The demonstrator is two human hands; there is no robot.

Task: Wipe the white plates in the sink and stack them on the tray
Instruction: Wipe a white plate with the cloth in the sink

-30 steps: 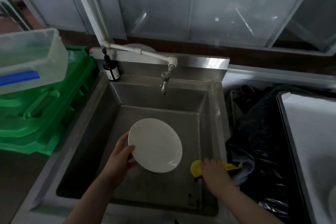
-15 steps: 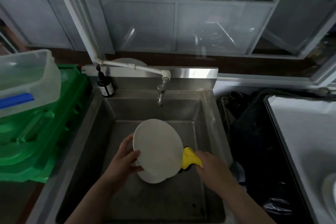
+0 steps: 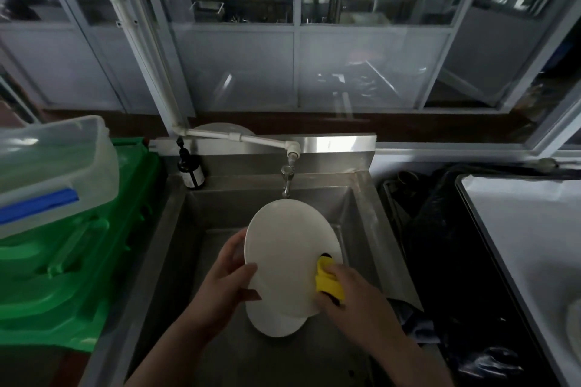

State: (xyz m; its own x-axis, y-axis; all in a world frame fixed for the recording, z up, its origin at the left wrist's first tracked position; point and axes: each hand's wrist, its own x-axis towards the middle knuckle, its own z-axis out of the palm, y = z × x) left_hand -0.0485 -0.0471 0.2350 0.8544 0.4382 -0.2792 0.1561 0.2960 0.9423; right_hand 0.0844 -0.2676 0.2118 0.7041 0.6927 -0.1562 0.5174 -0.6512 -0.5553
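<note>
So compared to half a second back, the sponge (image 3: 328, 281) has moved from beside the plate's edge onto its face, and a second ago it was down on the sink's right rim. The left hand (image 3: 224, 283) grips the top plate (image 3: 290, 258) by its left edge, thumb curled over the front. The plate is tilted up toward the camera, its long axis running from the tap (image 3: 286, 179) down toward the person, over the sink (image 3: 361, 198). The right hand (image 3: 352, 295) has its fingers curled round the yellow sponge, pressing it on the plate's lower right. Another white plate (image 3: 276, 324) peeks out just below. The tray (image 3: 490, 229) sits off to the right.
</note>
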